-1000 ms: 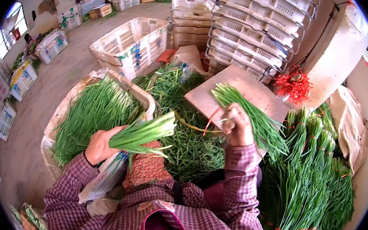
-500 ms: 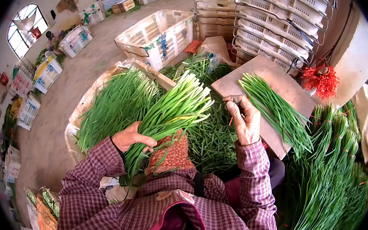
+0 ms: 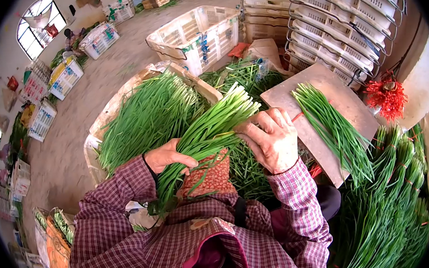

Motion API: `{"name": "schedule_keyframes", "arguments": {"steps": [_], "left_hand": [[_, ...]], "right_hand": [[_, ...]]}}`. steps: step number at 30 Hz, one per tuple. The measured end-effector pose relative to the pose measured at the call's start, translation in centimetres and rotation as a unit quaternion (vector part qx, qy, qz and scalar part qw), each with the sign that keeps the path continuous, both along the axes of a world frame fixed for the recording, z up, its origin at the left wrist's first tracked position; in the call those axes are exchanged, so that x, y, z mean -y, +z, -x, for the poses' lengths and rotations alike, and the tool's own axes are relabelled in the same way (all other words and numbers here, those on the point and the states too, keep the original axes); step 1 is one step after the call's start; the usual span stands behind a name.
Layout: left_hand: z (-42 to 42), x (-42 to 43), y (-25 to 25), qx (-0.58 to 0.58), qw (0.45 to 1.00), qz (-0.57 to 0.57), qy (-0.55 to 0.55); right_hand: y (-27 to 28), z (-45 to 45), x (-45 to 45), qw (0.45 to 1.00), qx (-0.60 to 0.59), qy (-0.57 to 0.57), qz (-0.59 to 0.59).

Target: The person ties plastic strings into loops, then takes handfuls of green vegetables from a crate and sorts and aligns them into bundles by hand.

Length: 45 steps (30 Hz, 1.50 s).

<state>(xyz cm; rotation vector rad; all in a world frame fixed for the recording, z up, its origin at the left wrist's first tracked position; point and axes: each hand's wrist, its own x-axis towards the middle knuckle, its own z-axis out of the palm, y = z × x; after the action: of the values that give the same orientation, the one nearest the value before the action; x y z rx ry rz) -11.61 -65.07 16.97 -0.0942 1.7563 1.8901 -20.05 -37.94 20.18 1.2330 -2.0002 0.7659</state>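
Observation:
My left hand (image 3: 169,157) is wrapped round a bunch of long green stalks (image 3: 208,122), whose pale ends point up and right. Against the right side of that bunch, my right hand (image 3: 271,136) pinches with bent fingers, seemingly at a yellowish stalk. Another green bunch (image 3: 328,124) lies on a tilted board (image 3: 297,88) to the right of my right hand. Left of the held bunch, a crate (image 3: 112,104) is heaped with loose green stalks (image 3: 146,114).
Tied bunches (image 3: 384,206) pile up at the lower right below red ties (image 3: 387,96). Stacked white crates (image 3: 337,21) stand behind the board, beside an open white crate (image 3: 198,41). Cut greens (image 3: 251,174) cover the floor between. A person (image 3: 71,39) sits far off at the left.
My right hand has moved from beside the board to the held bunch and closed there. The bunch on the board was let go earlier. The view has shifted left.

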Motion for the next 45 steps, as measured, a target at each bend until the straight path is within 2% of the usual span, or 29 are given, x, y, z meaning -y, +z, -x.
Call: {"name": "schedule_keyframes", "arguments": {"steps": [2, 4, 6, 8, 10, 12, 14, 15, 16, 18, 20, 24, 26, 28, 30, 31, 32, 34, 37, 38, 40, 44, 45], "left_hand": [[-0.1, 0.2, -0.3, 0.004, 1.0, -0.013, -0.003], [-0.2, 0.4, -0.6, 0.012, 1.0, -0.013, -0.018], [-0.3, 0.3, -0.7, 0.016, 1.0, -0.014, -0.01], [-0.2, 0.2, -0.8, 0.038, 0.998, -0.043, -0.001], [-0.5, 0.5, -1.1, 0.046, 0.997, -0.064, 0.015], [-0.6, 1.2, -1.3, 0.052, 0.995, -0.085, 0.032], [-0.6, 2.3, -1.9, 0.028, 0.995, -0.094, 0.013], [-0.7, 2.6, -2.4, 0.018, 0.997, -0.071, 0.0], [-0.7, 2.7, -2.6, 0.018, 0.997, -0.069, -0.001], [-0.5, 1.8, -1.8, -0.007, 0.993, -0.12, -0.002], [-0.5, 1.8, -2.3, -0.009, 0.993, -0.115, -0.009], [-0.5, 1.8, -2.3, -0.015, 0.994, -0.098, -0.036], [-0.5, 1.8, -2.6, -0.014, 0.994, -0.1, -0.048], [-0.6, 1.6, -2.8, 0.002, 0.99, -0.133, -0.048], [-0.8, 1.6, -2.7, 0.004, 0.99, -0.133, -0.042], [-0.9, 1.9, -2.8, 0.004, 0.991, -0.131, -0.039], [-1.0, 2.0, -2.9, 0.003, 0.991, -0.129, -0.035], [-0.9, 2.2, -2.9, -0.005, 0.99, -0.135, -0.029], [-0.6, 2.3, -3.4, -0.001, 0.987, -0.162, -0.014], [-0.4, 2.2, -3.7, 0.009, 0.982, -0.186, -0.004], [0.1, 1.8, -3.8, 0.029, 0.979, -0.199, 0.002], [1.0, 0.4, -3.8, 0.033, 0.965, -0.26, -0.011], [1.2, -0.3, -3.4, 0.026, 0.966, -0.256, -0.009]], "right_hand": [[-0.5, 0.3, 0.5, 1.0, 0.007, -0.011, -0.009], [-0.8, 0.4, 1.4, 0.989, 0.111, -0.019, 0.094], [-1.0, 0.7, 1.8, 0.979, 0.128, -0.03, 0.154], [-2.1, 1.7, 1.5, 0.945, 0.203, -0.034, 0.255], [-2.1, 3.0, -0.6, 0.935, 0.191, -0.071, 0.291], [-2.6, 4.0, -3.2, 0.931, 0.197, -0.103, 0.29], [-3.3, 4.1, -5.1, 0.95, 0.193, -0.167, 0.183], [-4.1, 4.1, -5.8, 0.953, 0.209, -0.199, 0.092], [-5.0, 4.2, -5.8, 0.97, 0.146, -0.192, 0.044], [-3.4, 2.3, -4.1, 0.95, 0.267, -0.121, 0.107], [-3.0, 1.7, -2.3, 0.919, 0.344, -0.033, 0.193], [-2.3, 1.2, 1.0, 0.946, 0.281, -0.085, 0.138], [-2.6, 1.9, 2.4, 0.964, 0.191, -0.115, 0.145], [-2.7, 2.3, 2.0, 0.97, 0.153, -0.151, 0.114], [-3.2, 3.8, 0.9, 0.97, 0.133, -0.146, 0.143], [-4.2, 5.3, -0.1, 0.969, 0.076, -0.183, 0.149], [-5.0, 6.3, -1.4, 0.958, 0.069, -0.211, 0.181], [-5.9, 6.8, -4.0, 0.94, 0.168, -0.269, 0.126], [-6.7, 5.1, -4.0, 0.951, 0.115, -0.281, 0.062], [-6.5, 4.1, -3.5, 0.948, 0.235, -0.189, 0.106], [-5.8, 2.8, -2.1, 0.893, 0.414, -0.042, 0.172], [-5.7, 3.7, 1.4, 0.792, 0.551, 0.152, 0.214], [-4.6, 3.7, 2.4, 0.732, 0.6, 0.197, 0.256]]}}
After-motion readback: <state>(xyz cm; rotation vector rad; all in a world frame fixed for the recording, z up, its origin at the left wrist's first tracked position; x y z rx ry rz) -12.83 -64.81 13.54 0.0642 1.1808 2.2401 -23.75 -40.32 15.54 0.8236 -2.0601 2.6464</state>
